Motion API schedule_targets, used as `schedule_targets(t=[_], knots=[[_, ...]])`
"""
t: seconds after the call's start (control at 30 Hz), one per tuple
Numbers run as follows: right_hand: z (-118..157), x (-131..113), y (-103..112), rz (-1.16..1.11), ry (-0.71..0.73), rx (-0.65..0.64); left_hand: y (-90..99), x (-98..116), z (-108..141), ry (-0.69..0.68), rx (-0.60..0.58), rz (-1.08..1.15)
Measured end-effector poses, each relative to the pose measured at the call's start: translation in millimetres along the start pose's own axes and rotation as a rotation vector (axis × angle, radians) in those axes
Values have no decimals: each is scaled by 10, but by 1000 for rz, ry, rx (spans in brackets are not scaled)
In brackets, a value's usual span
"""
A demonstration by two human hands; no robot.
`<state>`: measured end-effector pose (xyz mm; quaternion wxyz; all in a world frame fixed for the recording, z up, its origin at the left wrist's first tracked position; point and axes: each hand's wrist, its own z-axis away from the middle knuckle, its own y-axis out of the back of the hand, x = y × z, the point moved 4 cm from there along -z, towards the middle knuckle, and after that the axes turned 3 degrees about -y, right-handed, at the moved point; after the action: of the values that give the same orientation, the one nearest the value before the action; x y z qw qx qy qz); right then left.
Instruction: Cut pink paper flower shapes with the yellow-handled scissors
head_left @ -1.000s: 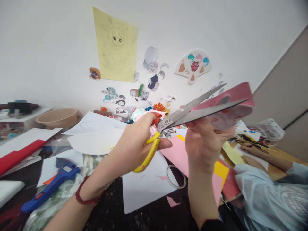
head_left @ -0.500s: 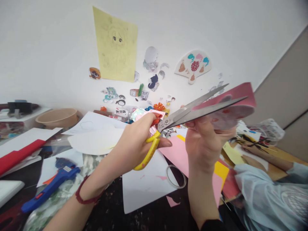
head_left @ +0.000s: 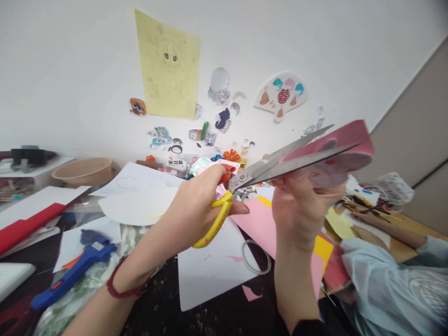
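Note:
My left hand [head_left: 199,200] is closed around the yellow and orange handles of a pair of scissors [head_left: 242,178], its thumb at the orange loop. Their long blades point right and stand apart, with a pinkish-red piece of paper [head_left: 357,135] between or behind them. My right hand [head_left: 297,205] is raised and grips this paper from below; part of the paper hides behind the lower blade and the fingers. Whether the blades touch the paper, I cannot tell. Beneath the hands lie a white sheet [head_left: 213,275], a pink sheet [head_left: 255,219] and a pink scrap [head_left: 251,293].
At left lie a blue glue gun [head_left: 77,266], a red object [head_left: 31,226] and a brown bowl [head_left: 84,171]. A tape ring [head_left: 256,256] rests near the white sheet. On the right, another person's sleeve [head_left: 392,270] and hand [head_left: 371,219] reach over the table. Cutouts hang on the wall.
Almost nothing differs. The scissors' blades have come very slightly closer together, and both hands have shifted by a tiny amount.

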<state>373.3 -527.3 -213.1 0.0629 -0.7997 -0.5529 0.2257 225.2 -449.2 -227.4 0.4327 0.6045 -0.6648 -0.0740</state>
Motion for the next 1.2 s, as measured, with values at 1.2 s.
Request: schedule_targets(t=[1.2], knots=[[-99,-172,156,153,26,-172,144,-33,86,-65,12,-255]])
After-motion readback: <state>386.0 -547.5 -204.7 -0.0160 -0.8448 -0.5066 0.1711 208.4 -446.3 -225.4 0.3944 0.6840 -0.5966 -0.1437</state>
